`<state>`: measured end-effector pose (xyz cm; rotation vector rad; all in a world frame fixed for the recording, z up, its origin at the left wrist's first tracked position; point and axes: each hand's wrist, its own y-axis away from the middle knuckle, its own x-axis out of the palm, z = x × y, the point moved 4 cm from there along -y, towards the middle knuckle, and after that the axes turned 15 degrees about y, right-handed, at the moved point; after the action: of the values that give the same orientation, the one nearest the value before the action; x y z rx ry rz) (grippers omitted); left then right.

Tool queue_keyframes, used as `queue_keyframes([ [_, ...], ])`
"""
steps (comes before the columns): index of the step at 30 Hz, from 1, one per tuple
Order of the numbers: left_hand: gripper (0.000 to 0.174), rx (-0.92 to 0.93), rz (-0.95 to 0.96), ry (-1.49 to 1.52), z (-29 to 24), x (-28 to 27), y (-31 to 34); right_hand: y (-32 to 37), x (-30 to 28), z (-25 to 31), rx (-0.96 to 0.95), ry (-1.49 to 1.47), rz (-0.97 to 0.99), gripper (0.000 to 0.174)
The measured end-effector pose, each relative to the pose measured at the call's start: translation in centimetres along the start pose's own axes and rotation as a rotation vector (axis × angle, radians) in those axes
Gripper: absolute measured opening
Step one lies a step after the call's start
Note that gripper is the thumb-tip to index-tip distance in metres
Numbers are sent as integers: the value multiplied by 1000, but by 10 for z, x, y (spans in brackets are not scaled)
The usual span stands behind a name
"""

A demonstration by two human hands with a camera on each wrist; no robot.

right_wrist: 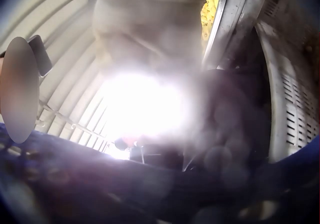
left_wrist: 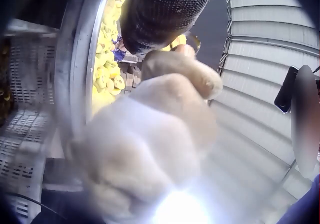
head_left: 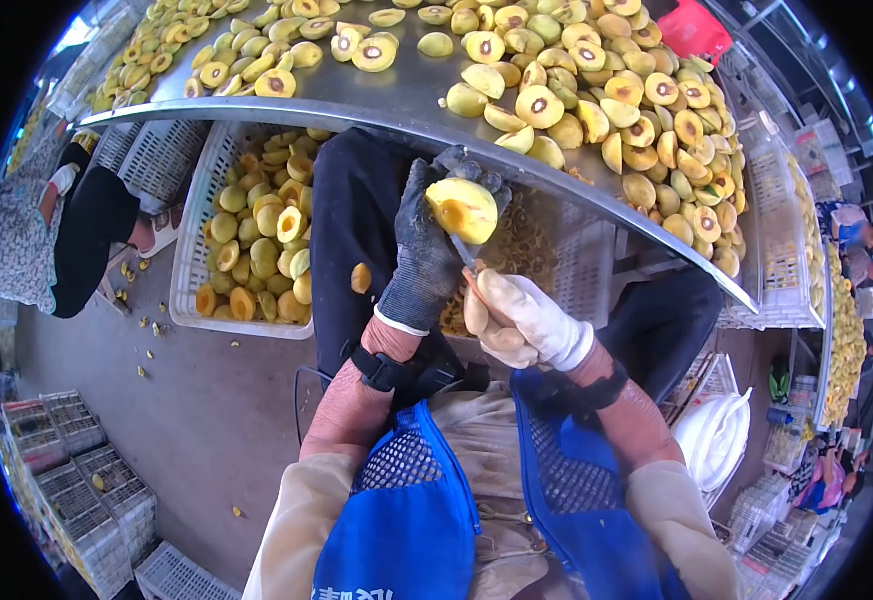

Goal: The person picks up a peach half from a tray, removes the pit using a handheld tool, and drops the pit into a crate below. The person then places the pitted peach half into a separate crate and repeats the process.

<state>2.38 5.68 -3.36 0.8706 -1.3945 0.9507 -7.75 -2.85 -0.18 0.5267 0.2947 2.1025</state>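
In the head view my left hand (head_left: 421,245), in a dark grey glove, grips a yellow peach half (head_left: 464,208) from behind and the side. Its cut face, with an orange-brown hollow, is turned toward me. My right hand (head_left: 526,318), in a whitish glove, holds a small knife (head_left: 471,272) by its orange-brown handle. The knife's thin metal end meets the lower edge of the peach half. The left wrist view shows the dark glove (left_wrist: 162,14) above the pale one (left_wrist: 155,119). In the right wrist view the pale glove (right_wrist: 150,29) is blurred, and glare covers the middle.
Many peach halves (head_left: 539,106) lie on the metal table (head_left: 386,115) ahead. A white crate (head_left: 191,270) of halves stands left of my legs. Below my hands is a container of small brown scraps (head_left: 531,240). Another person (head_left: 31,235) sits at far left; stacked crates (head_left: 86,490) stand lower left.
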Motion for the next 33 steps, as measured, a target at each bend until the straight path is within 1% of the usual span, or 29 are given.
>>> queue_keyframes([
  [1,39,96,-5,-221,-4,-4,-1,2,-2,-4,20,-23,-27,51],
  [2,40,90,-115,-92,-6,-11,-2,4,-4,-5,52,-12,-79,50],
  [3,40,98,-224,42,-7,-15,-2,5,-8,-6,40,-26,-104,50],
  [6,42,92,-209,22,-4,-9,-4,10,-17,-5,-38,-91,-141,48],
  [8,43,110,-112,-88,-2,-14,-6,14,-21,0,-67,-142,-197,44],
  [9,42,321,-99,-619,-11,-8,-5,14,-22,1,-74,-148,-196,42],
  [11,38,403,-129,-613,-25,-5,-2,13,-26,-3,-83,-133,-190,37],
  [12,36,273,-158,-72,-30,12,0,12,-27,-3,-88,-110,-183,36],
  [14,34,436,-122,-192,-71,23,6,6,-21,-4,45,-25,-262,30],
  [15,33,518,-109,-251,-92,29,10,-1,-19,-6,43,104,-314,26],
  [16,36,636,-81,-310,-114,35,12,-10,-17,-8,13,202,-250,26],
  [17,39,804,-104,-444,-141,35,14,-18,-13,-4,-28,426,-279,28],
  [18,38,886,-112,-533,-163,37,21,-28,-6,1,-71,651,-307,30],
  [19,38,921,-162,-435,-185,31,28,-38,2,10,-206,865,-362,32],
  [20,39,1023,-69,-544,-214,21,33,-46,13,18,-340,1078,-417,34],
  [21,38,1089,-191,-551,-226,24,43,-55,22,22,-397,1211,-423,34],
  [22,38,1161,-95,-655,-249,8,58,-63,31,26,-454,1346,-431,34],
  [23,38,1275,-151,-1569,-268,-2,72,-73,37,26,-417,1419,-367,31],
  [24,39,1632,-251,-2336,-282,-18,89,-81,40,27,-377,1495,-311,29],
  [25,41,1499,-227,-2319,-279,-12,91,-87,41,29,-314,1568,-271,28],
  [26,41,1542,-252,-2168,-278,-8,91,-89,39,28,-244,1643,-232,26],
  [27,40,1530,-298,-2225,-285,-7,90,-87,35,29,-354,1619,-240,25],
  [28,39,1513,-354,-2282,-283,6,86,-86,30,27,-372,1640,-287,24],
  [29,36,1490,-325,-2121,-277,10,83,-82,20,24,-339,1674,-301,23],
  [30,35,1489,-203,-2139,-253,35,81,-75,9,23,-304,1701,-312,23],
  [31,34,1481,-79,-2155,-229,59,80,-66,-4,24,-194,1714,-322,24],
  [32,34,1338,-43,-1696,-221,67,74,-57,-19,27,-86,1721,-331,25],
  [33,35,1170,-12,-1249,-212,69,66,-48,-34,29,-3,1660,-393,27],
])
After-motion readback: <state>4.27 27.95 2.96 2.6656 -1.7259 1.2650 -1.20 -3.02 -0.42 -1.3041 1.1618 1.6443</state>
